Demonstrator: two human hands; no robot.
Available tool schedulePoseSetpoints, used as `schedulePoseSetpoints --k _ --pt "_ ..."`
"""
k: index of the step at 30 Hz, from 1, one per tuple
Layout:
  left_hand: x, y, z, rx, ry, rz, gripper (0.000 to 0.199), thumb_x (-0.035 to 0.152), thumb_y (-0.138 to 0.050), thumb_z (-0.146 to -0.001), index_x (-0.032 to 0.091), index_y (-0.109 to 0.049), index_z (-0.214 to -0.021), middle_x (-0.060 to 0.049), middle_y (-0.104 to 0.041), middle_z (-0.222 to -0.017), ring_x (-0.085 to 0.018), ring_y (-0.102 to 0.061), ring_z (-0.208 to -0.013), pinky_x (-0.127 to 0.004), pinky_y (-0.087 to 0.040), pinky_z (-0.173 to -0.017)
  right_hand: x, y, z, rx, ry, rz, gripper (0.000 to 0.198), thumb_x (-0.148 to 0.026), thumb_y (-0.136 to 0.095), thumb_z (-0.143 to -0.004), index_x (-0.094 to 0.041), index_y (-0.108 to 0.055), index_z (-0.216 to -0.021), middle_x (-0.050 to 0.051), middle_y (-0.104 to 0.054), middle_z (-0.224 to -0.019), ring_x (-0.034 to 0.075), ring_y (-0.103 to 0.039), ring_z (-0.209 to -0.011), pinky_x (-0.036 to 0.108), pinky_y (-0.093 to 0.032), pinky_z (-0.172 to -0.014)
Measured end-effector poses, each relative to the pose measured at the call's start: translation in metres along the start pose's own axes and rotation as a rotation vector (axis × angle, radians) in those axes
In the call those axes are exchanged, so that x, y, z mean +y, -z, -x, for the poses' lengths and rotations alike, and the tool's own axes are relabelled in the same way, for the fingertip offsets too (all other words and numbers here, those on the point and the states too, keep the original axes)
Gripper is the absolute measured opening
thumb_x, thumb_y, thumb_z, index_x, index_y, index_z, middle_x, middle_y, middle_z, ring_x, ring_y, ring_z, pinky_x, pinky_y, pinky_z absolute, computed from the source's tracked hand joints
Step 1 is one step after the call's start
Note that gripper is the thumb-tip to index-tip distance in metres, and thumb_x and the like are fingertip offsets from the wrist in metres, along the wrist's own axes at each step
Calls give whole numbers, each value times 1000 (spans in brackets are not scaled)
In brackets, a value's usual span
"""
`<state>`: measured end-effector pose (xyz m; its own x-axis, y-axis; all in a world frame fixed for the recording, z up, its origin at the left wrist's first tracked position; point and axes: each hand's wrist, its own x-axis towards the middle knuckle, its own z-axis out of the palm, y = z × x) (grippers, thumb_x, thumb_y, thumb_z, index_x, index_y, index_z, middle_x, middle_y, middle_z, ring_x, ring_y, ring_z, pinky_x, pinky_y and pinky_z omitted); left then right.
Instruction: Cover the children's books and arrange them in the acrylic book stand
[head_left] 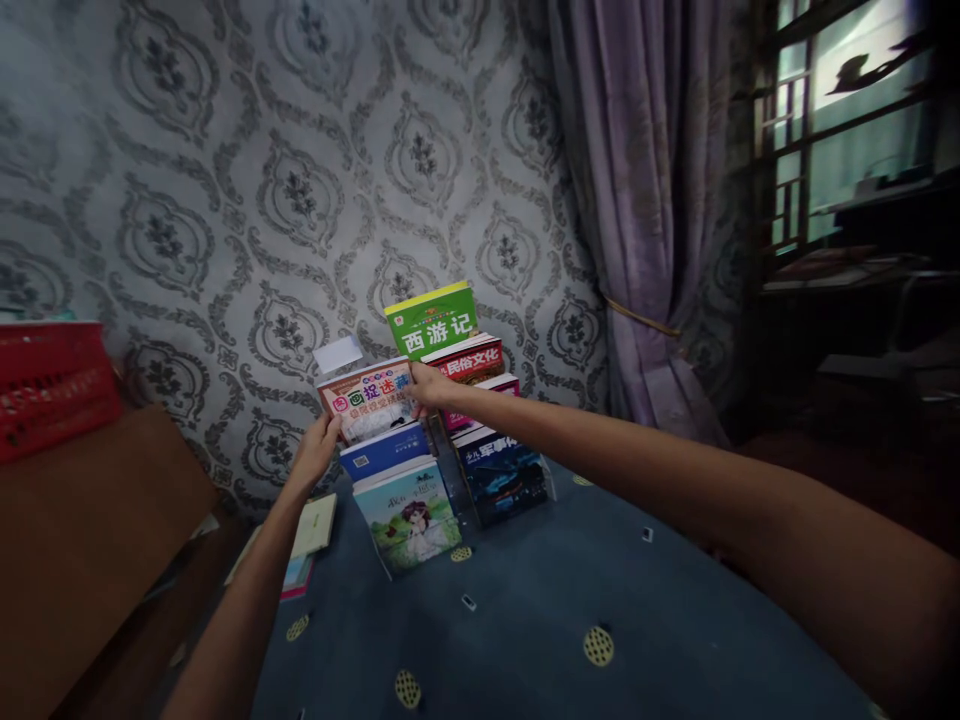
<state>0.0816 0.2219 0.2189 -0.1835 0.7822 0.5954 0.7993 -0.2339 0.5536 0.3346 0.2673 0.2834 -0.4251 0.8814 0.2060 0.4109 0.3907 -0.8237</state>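
Between my two hands is a picture book (369, 402) with colourful lettering, tilted in the left stack of a tiered book rack. My left hand (319, 446) grips its left edge, and my right hand (429, 388) grips its right edge. Below it in the same stack stand a blue book (385, 449) and a light-green book with a girl on its cover (411, 520). The right stack holds a green book (433, 320) at the back, a red book (469, 362), a pink book (480, 398) partly behind my forearm, and a dark blue book (504, 478) in front.
The rack stands on a dark blue patterned cloth (540, 590) near the papered wall (225, 200). At left are a cardboard box (97, 540), a red basket (56, 385) and more books (315, 525). A purple curtain (645, 200) hangs at right beside a window (847, 110).
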Motion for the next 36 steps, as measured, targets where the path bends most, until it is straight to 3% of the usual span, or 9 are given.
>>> schedulePoseSetpoints --k 6,12,19,27,32,36 --pt "-3 -1 1 33 -58 115 40 45 -46 -88 15 -61 -111 -12 -71 -105 -26 -63 -97 -39 -52 -84 3 1 -1 -21 27 88 36 -12 -53 -93 -12 -52 -129 3 -71 -71 12 -63 -48 16 -44 -42" --pt "0 -1 3 18 -38 87 38 41 -43 -90 15 -61 -111 -12 -70 -104 -26 -64 -95 -41 -52 -85 3 0 2 -14 44 130 33 -13 -51 -95 -10 -54 -128 6 -74 -76 12 -64 -50 16 -46 -45" --pt "2 3 10 3 -16 64 37 43 -45 -90 16 -62 -108 -10 -70 -97 -24 -64 -88 -38 -52 -81 7 1 9 -5 40 142 22 -22 -55 -96 -11 -64 -112 2 -68 -56 14 -64 -48 17 -49 -48" --pt "5 2 15 27 6 68 36 42 -44 -90 15 -61 -106 -12 -69 -102 -24 -63 -87 -38 -52 -78 21 -1 25 -21 2 135 18 -26 -57 -95 -10 -65 -92 0 -60 -45 17 -64 -45 21 -50 -43" --pt "5 0 20 50 35 82 37 44 -44 -91 15 -59 -109 -11 -69 -99 -22 -63 -87 -36 -52 -79 31 -3 32 2 33 137 26 -35 -56 -96 -10 -60 -103 2 -65 -52 17 -64 -46 21 -49 -42" --pt "8 0 26 49 65 91 37 43 -44 -92 15 -58 -111 -11 -70 -101 -22 -64 -88 -37 -52 -80 35 -12 39 17 70 51 36 -34 -58 -96 -10 -48 -120 6 -72 -73 14 -64 -47 21 -48 -41"
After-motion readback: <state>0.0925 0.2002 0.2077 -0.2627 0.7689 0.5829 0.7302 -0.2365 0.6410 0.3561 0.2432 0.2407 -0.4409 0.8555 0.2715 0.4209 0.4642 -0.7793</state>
